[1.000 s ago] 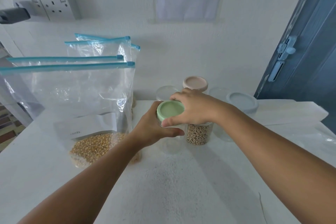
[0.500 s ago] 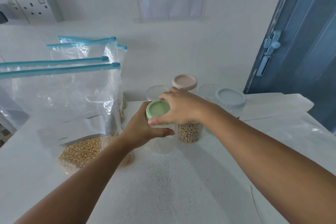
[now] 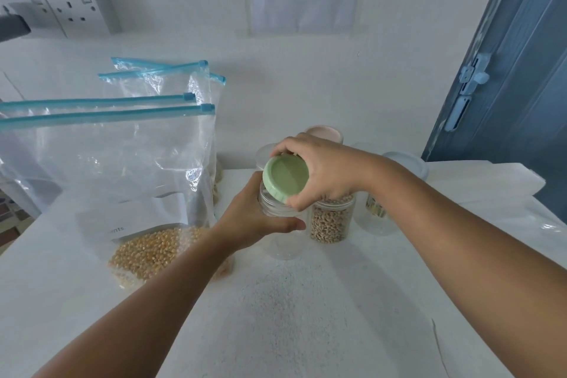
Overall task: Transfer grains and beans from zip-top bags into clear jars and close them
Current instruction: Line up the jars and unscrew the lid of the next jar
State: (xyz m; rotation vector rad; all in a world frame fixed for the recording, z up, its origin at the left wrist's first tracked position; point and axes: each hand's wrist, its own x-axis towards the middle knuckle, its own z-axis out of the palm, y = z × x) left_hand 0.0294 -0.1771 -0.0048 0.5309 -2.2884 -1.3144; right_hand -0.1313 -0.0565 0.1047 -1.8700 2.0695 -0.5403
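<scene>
Head view: my right hand (image 3: 325, 172) pinches the green lid (image 3: 285, 175) between thumb and curled fingers, tilted and lifted off the mouth of the clear jar (image 3: 280, 224). My left hand (image 3: 254, 218) wraps round that jar, thumb across its front, holding it upright near the middle of the bench (image 3: 306, 316); the jar looks empty. Just beside it, to the right, stands a second jar (image 3: 333, 221) partly filled with pale beans, and behind my right wrist a third jar (image 3: 376, 215). Toward the back edge I see a pink lid (image 3: 325, 133) and a pale blue lid (image 3: 408, 163) on further jars, mostly hidden. At the left of the bench stands a zip-top bag (image 3: 122, 178) with yellow kernels (image 3: 147, 250) in its bottom; I count two more blue-zipped bags (image 3: 171, 83) behind it, against the wall.
</scene>
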